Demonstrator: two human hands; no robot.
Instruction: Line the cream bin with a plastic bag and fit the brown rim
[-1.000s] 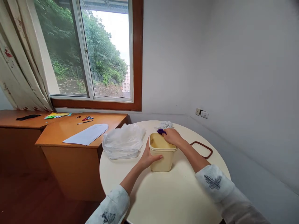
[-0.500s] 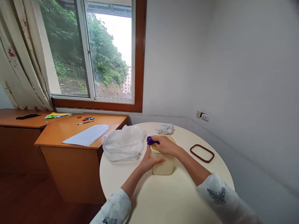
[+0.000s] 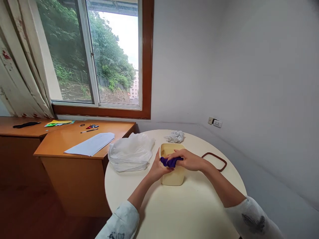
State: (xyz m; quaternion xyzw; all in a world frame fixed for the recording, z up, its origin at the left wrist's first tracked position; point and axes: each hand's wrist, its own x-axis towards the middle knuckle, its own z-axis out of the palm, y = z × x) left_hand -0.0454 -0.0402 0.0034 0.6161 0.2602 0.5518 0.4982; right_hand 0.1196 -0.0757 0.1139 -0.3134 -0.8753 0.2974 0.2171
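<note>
A pale yellow plastic bin [image 3: 172, 177] with rounded corners stands upright on the round cream table [image 3: 169, 209], its open top showing part of the inside. My left hand [image 3: 157, 168] is closed around the bin's left side, thumb across the front. In my right hand [image 3: 190, 160] is a crumpled purple cloth [image 3: 171, 162], pressed against the near part of the bin's rim. The cloth hides that stretch of rim, and my right fingertips reach over the opening.
A white plastic bag [image 3: 132, 152] lies left of the bin, and a crumpled grey-white bag [image 3: 175, 136] behind it. On the right rests a brown rectangular ring [image 3: 216, 154]. Papers [image 3: 91, 144] and a pen [image 3: 89, 130] lie on the wooden desk [image 3: 56, 142].
My right hand has moved the purple cloth from the bin's far left rim to the near side. More of the bin's inside now shows. My left hand stays on the bin's left side.
</note>
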